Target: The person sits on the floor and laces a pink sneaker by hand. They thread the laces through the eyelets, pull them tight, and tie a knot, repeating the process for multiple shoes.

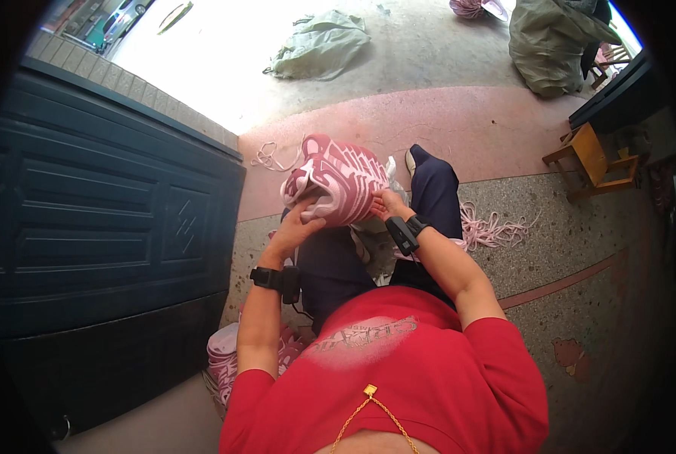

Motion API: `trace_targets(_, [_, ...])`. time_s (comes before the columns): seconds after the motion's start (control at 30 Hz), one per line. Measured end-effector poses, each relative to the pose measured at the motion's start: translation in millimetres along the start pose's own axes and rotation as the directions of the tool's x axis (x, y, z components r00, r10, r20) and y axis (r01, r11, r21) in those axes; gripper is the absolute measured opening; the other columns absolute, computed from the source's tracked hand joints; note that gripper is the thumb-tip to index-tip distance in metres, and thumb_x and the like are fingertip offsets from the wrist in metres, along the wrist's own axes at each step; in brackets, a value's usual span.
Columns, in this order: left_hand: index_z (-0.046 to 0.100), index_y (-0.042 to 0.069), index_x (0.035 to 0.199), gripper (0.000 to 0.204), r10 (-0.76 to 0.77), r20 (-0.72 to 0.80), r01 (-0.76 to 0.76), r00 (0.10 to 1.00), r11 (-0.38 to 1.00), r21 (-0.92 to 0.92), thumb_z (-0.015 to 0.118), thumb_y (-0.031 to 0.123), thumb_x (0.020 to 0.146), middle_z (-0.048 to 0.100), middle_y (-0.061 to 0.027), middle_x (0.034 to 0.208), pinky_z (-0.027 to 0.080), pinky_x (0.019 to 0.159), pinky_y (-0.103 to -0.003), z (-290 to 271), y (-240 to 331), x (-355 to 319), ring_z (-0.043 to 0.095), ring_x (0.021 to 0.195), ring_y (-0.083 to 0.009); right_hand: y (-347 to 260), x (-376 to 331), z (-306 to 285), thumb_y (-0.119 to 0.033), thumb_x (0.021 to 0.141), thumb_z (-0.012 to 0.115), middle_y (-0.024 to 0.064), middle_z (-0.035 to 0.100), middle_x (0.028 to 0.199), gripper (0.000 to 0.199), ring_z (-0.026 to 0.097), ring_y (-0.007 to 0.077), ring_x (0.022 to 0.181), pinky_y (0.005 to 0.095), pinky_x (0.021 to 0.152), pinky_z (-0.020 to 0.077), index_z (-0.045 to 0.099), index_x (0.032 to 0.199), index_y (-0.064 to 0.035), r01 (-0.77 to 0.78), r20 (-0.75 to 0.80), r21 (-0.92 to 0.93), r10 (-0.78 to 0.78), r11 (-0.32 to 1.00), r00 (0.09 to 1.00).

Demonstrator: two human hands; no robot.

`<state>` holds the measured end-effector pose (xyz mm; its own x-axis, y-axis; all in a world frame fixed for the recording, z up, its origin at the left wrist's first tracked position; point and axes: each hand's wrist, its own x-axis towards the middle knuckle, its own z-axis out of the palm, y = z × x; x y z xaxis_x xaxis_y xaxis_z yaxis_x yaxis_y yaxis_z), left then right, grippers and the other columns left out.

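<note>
Over my lap is a bundle of nested pink and white shoe uppers [345, 178], their curved edges layered one behind another. My left hand [299, 225] grips the near left edge, with the fingers partly inside the opening and the thumb outside. Against the right side of the bundle, my right hand [391, 206] has its fingers bent and holds it there. A whitish scrap of plastic [392, 170] shows just beyond that hand. A loose pink lace [272, 157] trails on the floor at the bundle's far left.
More pink uppers [224, 356] lie by my left elbow. A heap of pink laces [493, 227] is on the floor right of my leg. A dark panelled door [111, 204] stands at left, a small wooden chair [591, 159] at right. Greenish sacks [323, 45] lie farther out.
</note>
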<state>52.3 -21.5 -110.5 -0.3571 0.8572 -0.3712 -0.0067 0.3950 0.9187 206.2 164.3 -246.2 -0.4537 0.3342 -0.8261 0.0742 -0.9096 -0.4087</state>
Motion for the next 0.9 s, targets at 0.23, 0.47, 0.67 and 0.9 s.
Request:
trace_targets(0.23, [0.051,0.004,0.122,0.047,0.145,-0.202,-0.218,0.969,0.887,-0.407,0.072,0.019,0.083,0.062,-0.007,0.102,0.051,0.072,-0.029,-59.5,37.7,-23.9,0.062,0.084,-0.0174,-111.7,-89.1,126.6,-0.019,0.09,0.053,0.0055,0.064,0.088,0.02,0.061,0.0148,0.079,0.0305,0.078,0.0479,0.062,0.104,-0.0066,0.28,0.458,-0.302,-0.119,0.911,0.881])
trace_targets(0.47, [0.051,0.007,0.122,0.049,0.49,-0.631,-0.714,0.601,0.684,-0.149,0.071,0.03,0.083,0.063,-0.0042,0.1,0.046,0.073,-0.031,-87.9,56.4,-111.1,0.061,0.088,-0.0183,-113.8,-209.7,262.7,-0.02,0.09,0.057,0.0043,0.061,0.096,0.027,0.058,0.0146,0.085,0.0274,0.077,0.0468,0.063,0.107,-0.0002,0.87,0.902,-0.285,-0.195,0.402,0.385])
trace_targets(0.67, [0.054,0.007,0.115,0.04,0.306,-0.686,-0.617,0.66,0.741,-0.264,0.071,0.025,0.085,0.064,-0.0024,0.099,0.044,0.063,-0.023,-70.9,21.4,-103.1,0.063,0.079,-0.015,-93.1,-162.6,252.7,-0.028,0.09,0.057,0.0068,0.056,0.121,0.049,0.052,0.016,0.109,0.032,0.095,0.0398,0.049,0.13,-0.0024,0.833,0.948,-0.252,-0.047,0.493,0.315])
trace_targets(0.9, [0.048,0.007,0.126,0.049,0.138,-0.523,-0.414,0.841,0.787,-0.458,0.071,0.016,0.083,0.062,-0.0034,0.1,0.045,0.062,-0.023,-49.7,-10.7,-71.0,0.062,0.078,-0.0133,-89.4,-128.4,202.5,-0.032,0.09,0.057,0.0043,0.058,0.118,0.049,0.054,0.0152,0.105,0.0313,0.095,0.0398,0.048,0.131,-0.0073,0.572,0.728,-0.516,-0.026,0.637,0.685])
